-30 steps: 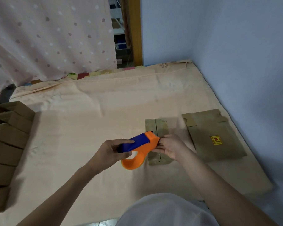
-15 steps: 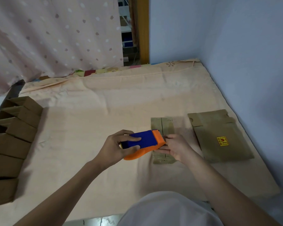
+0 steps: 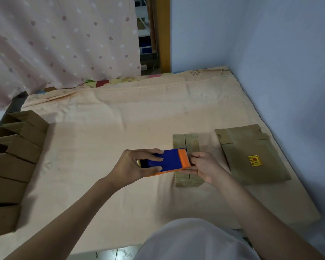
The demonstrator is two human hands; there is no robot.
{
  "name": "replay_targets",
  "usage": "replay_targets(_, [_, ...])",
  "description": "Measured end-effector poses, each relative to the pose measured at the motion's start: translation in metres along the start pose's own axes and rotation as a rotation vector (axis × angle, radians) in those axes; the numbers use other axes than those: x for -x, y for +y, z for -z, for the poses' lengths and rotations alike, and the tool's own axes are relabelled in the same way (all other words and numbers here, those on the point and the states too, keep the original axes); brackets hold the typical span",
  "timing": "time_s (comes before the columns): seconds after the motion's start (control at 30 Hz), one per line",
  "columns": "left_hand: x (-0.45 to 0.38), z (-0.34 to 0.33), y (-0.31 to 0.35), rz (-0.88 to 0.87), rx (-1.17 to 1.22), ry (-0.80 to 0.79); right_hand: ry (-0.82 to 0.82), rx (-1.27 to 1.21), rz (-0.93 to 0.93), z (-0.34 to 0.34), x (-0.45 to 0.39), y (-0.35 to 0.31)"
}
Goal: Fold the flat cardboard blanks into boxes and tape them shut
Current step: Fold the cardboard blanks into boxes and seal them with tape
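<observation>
Together, both hands, left [image 3: 133, 166] and right [image 3: 204, 168], grip the tape dispenser [image 3: 169, 162] above the box [image 3: 190, 142]

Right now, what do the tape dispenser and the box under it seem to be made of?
Tape dispenser: probably moulded plastic, with smooth, evenly coloured blue and orange surfaces and a toothed orange edge. Box: seemingly brown cardboard, matte, with flat flaps meeting at a centre seam.

My left hand [image 3: 133, 166] is curled round the tape dispenser [image 3: 169, 163], fingers over its blue top and thumb beneath. My right hand [image 3: 204, 169] meets it at the orange toothed end, fingertips [image 3: 193, 160] pinching there. Both forearms reach forward, converging ahead of me.
</observation>
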State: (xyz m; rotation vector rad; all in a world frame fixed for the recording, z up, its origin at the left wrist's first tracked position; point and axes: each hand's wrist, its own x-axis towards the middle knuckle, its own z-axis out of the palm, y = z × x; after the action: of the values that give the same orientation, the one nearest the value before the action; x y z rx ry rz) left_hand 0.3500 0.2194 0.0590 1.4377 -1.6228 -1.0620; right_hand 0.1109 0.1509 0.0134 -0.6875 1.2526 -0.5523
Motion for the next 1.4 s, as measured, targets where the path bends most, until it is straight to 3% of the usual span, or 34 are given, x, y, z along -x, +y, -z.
replay_targets(0.53, [0.003,-0.013,-0.019,0.095,0.021,-0.134,0.17,0.112,0.007,0.011,0.002,0.032])
replay_targets(0.8, [0.002,-0.016,-0.019,0.136,0.087,-0.15,0.192,0.044,0.003,0.017,0.006,0.038])
replay_targets(0.93, [0.003,-0.003,-0.024,0.132,0.06,-0.102,0.298,0.046,0.031,0.044,0.008,0.04])
replay_targets(1.1, [-0.001,0.006,-0.031,0.111,-0.009,-0.099,0.302,0.208,0.081,0.061,0.005,0.034])
replay_targets(1.4, [-0.005,-0.013,-0.046,0.189,0.16,-0.077,0.486,0.453,0.156,0.059,0.0,0.033])
